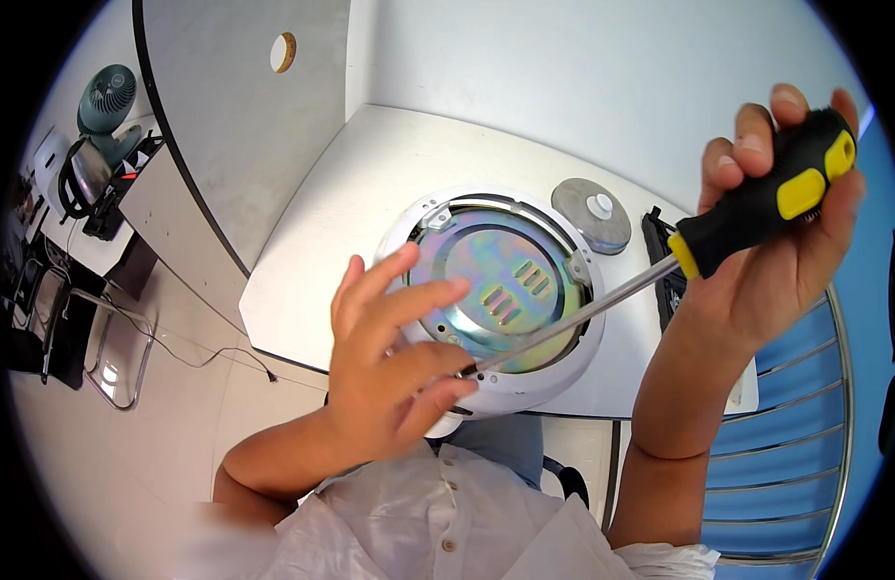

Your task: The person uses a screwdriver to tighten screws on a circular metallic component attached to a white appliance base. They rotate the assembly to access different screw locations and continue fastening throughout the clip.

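Note:
My right hand (757,208), raised at the right, wraps round the black-and-yellow handle of a large screwdriver (612,300). Its long metal shaft slants down to the left across a round white appliance (539,394). Inside the white rim lies a shiny, rainbow-tinted metal plate (486,261) with slots in it. My left hand (385,353) is over the near left part of the rim. Its thumb and forefinger come together at the screwdriver's tip, while the other fingers stretch out over the plate. Whether they pinch a small part there is too small to tell.
The appliance rests on a white table (312,251) near its front edge. Behind it lies a round lid (575,208) with a white knob, beside a black part (660,256). A grey partition (240,106) stands left; a metal-railed chair (786,425) is at the right.

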Action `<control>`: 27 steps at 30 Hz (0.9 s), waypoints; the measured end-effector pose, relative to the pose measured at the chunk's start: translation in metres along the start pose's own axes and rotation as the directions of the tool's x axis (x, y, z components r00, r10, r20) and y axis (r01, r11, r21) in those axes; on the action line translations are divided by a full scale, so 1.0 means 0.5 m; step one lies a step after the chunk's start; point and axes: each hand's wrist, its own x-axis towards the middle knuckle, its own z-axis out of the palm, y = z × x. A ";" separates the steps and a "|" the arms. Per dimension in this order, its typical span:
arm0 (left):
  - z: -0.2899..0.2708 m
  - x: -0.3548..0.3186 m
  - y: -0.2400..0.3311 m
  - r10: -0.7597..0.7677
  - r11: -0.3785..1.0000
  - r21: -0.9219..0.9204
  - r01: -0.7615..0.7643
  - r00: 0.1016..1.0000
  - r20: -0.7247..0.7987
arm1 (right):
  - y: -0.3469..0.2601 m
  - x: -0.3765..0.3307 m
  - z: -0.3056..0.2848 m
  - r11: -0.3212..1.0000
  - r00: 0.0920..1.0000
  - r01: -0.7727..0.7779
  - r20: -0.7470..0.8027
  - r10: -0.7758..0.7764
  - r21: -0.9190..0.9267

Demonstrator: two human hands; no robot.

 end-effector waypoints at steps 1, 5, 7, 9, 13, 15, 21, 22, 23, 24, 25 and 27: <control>-0.006 0.002 -0.012 -0.005 1.000 0.030 0.006 1.000 -0.018 | -0.013 -0.008 -0.004 0.999 0.997 0.045 -0.068 -0.046 -0.010; -0.020 0.052 -0.105 -0.073 0.996 0.029 0.084 0.958 -0.276 | -0.092 -0.034 -0.062 0.880 0.831 0.275 -0.365 -0.420 -0.388; -0.016 0.103 -0.162 -0.165 0.986 -0.045 0.159 0.916 -0.366 | -0.093 -0.043 -0.094 0.639 0.614 0.280 -0.378 -0.693 -0.717; 0.014 0.131 -0.260 -0.200 0.972 0.043 0.232 0.908 -0.369 | -0.078 -0.054 -0.134 0.557 0.577 0.132 -0.394 -0.716 -0.820; 0.157 0.081 -0.471 -0.353 0.897 0.234 0.374 0.927 -0.128 | 0.030 -0.094 -0.216 0.693 0.673 -0.326 -0.673 -0.307 -0.643; 0.213 0.055 -0.504 -0.407 0.840 0.402 0.364 0.913 0.023 | 0.068 -0.105 -0.229 0.717 0.644 -0.439 -0.746 -0.169 -0.542; 0.215 0.022 -0.509 -0.466 0.839 0.403 0.365 0.864 0.189 | 0.105 -0.110 -0.253 0.843 0.607 -0.360 -0.787 -0.114 -0.400; 0.211 0.024 -0.507 -0.468 0.841 0.394 0.370 0.863 0.188 | 0.107 -0.111 -0.253 0.853 0.596 -0.340 -0.792 -0.131 -0.397; 0.210 0.026 -0.504 -0.470 0.843 0.389 0.372 0.861 0.194 | 0.110 -0.114 -0.254 0.843 0.612 -0.326 -0.775 -0.156 -0.427; 0.211 0.027 -0.502 -0.471 0.845 0.382 0.374 0.859 0.202 | 0.110 -0.113 -0.251 0.852 0.597 -0.320 -0.786 -0.158 -0.414; 0.209 0.026 -0.502 -0.490 0.838 0.378 0.394 0.848 0.203 | 0.110 -0.112 -0.247 0.850 0.602 -0.312 -0.780 -0.168 -0.424; 0.206 0.022 -0.514 -0.458 0.850 0.388 0.355 0.864 0.212 | 0.102 -0.111 -0.239 0.840 0.617 -0.299 -0.763 -0.192 -0.454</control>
